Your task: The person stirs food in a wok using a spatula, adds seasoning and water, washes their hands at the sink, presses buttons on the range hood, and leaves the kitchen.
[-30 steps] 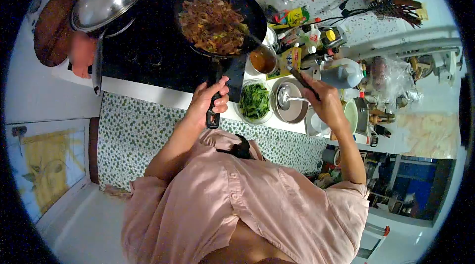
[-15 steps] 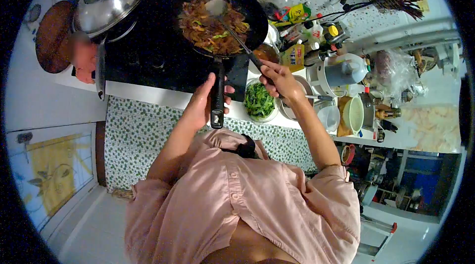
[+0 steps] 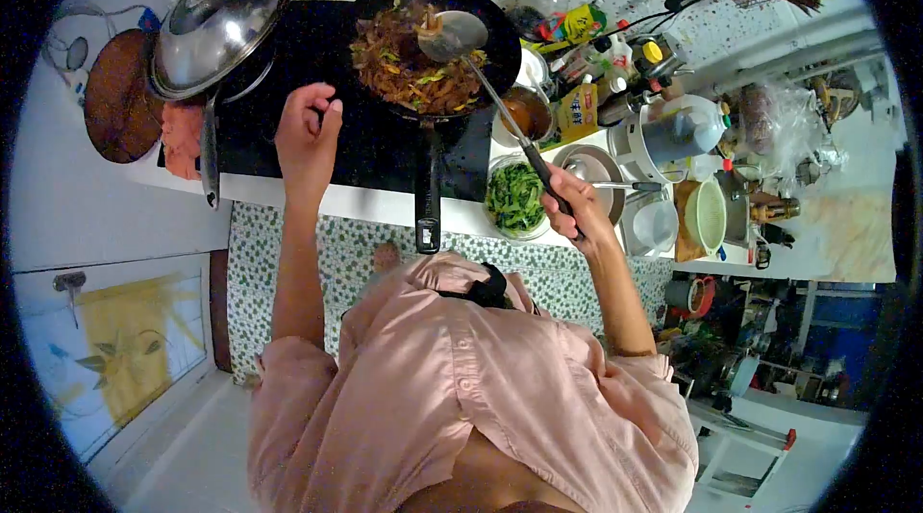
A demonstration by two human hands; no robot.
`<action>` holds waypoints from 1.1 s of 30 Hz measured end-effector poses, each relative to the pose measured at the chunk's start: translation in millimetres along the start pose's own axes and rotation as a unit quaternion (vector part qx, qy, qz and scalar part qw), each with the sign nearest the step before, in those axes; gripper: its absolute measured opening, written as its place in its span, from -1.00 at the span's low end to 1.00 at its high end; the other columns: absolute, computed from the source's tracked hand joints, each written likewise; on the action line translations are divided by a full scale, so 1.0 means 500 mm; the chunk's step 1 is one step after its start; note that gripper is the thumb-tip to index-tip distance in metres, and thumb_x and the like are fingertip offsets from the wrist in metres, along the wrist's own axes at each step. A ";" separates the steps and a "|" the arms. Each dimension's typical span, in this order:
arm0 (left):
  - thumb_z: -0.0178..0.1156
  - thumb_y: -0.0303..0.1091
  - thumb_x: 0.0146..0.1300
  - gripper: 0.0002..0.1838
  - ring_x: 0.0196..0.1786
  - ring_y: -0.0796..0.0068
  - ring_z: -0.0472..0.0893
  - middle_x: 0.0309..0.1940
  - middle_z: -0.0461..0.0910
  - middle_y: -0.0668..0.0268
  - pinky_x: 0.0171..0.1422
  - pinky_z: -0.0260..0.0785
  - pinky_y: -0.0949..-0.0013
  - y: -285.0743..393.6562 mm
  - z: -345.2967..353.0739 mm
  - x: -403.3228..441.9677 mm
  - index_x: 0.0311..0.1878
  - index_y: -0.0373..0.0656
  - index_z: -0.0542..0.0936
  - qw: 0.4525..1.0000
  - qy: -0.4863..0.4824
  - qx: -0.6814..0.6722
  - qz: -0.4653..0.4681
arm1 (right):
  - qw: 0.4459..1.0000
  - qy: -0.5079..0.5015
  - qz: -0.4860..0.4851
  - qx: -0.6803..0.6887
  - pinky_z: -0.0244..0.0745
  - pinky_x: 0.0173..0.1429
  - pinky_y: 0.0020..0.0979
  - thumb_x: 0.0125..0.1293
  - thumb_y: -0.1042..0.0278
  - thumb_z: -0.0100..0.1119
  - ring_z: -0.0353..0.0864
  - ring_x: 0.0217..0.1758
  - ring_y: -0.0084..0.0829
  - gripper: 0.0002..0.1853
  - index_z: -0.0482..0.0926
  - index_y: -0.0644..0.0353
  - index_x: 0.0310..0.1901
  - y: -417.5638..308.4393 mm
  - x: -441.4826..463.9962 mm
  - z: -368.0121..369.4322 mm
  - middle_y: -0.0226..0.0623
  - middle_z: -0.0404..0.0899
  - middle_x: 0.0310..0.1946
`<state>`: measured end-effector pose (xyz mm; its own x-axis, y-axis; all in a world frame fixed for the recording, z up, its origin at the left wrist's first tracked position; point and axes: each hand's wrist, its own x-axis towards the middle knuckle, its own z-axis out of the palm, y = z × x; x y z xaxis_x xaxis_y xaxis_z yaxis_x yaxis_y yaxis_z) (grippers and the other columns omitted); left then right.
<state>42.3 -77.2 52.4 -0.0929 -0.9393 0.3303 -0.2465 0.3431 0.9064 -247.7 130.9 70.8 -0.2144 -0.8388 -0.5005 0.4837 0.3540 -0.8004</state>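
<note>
My right hand [image 3: 580,207] is closed around the dark handle of a wok spatula [image 3: 460,38]. The spatula's grey head is over the wok [image 3: 496,71], with a little food on its left side. Brown stir-fried food [image 3: 409,75] with yellow-green bits fills much of the wok. The wok's black handle [image 3: 428,188] points toward me, with no hand on it. To the left of that handle, my left hand [image 3: 308,143] is raised over the black cooktop [image 3: 370,152], its fingers loosely curled and apart, holding nothing.
At left a domed metal lid [image 3: 226,27] covers another pan, beside a pink cloth [image 3: 181,138] and a brown round board [image 3: 123,95]. Chopped greens [image 3: 514,198] sit in a bowl right of the wok handle. Sauce bottles [image 3: 615,61] and a green basket [image 3: 708,215] stand farther right.
My left hand has moved from beside the wok handle to the left. My right hand has shifted right and down, and the spatula head has moved right, now carrying some food.
</note>
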 end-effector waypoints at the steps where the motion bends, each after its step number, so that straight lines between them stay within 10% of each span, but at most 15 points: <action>1: 0.16 -0.43 0.14 -0.80 -0.50 0.66 0.29 -0.35 0.47 0.42 -0.37 0.23 0.56 0.007 -0.002 0.016 -0.14 -0.16 0.52 0.998 -0.013 0.035 0.040 | 1.000 -0.004 0.006 0.000 -0.06 -0.81 -0.68 0.33 0.28 0.01 0.07 -0.83 -0.75 -0.55 0.30 0.17 0.22 0.003 -0.013 -0.011 -0.43 0.35 -0.63; 7: 0.16 -0.37 0.16 -0.75 -0.48 0.58 0.35 -0.26 0.55 0.36 -0.29 0.29 0.52 -0.002 0.017 0.155 -0.07 -0.11 0.55 0.958 -0.103 0.136 0.231 | 0.998 -0.038 0.042 -0.040 -0.04 -0.80 -0.69 0.33 0.25 0.02 0.11 -0.84 -0.75 -0.55 0.32 0.14 0.22 -0.007 -0.084 -0.029 -0.42 0.35 -0.62; 22: 0.23 -0.32 0.14 -0.82 -0.34 0.73 0.46 -0.45 0.53 0.46 -0.27 0.32 0.58 -0.049 0.078 0.272 -0.24 -0.19 0.53 0.913 -0.395 0.064 0.078 | 0.993 -0.057 0.046 -0.090 -0.03 -0.80 -0.70 0.35 0.29 -0.01 0.12 -0.83 -0.77 -0.61 0.37 0.12 0.19 0.008 -0.109 -0.025 -0.42 0.36 -0.62; 33: 0.27 -0.50 0.02 -0.83 -0.48 0.83 0.26 -0.50 0.41 0.57 -0.41 0.18 0.68 -0.024 0.042 0.155 -0.32 -0.13 0.48 0.938 -0.341 -0.043 0.045 | 0.995 -0.036 0.040 -0.082 -0.02 -0.80 -0.70 0.34 0.26 0.01 0.12 -0.83 -0.77 -0.59 0.37 0.12 0.20 0.015 -0.109 -0.027 -0.42 0.36 -0.61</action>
<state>17.9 -154.0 61.4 -0.7120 -0.6767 0.1873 -0.1324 0.3913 0.9107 -243.8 184.5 87.6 -0.1163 -0.8312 -0.5437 0.3507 0.4778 -0.8055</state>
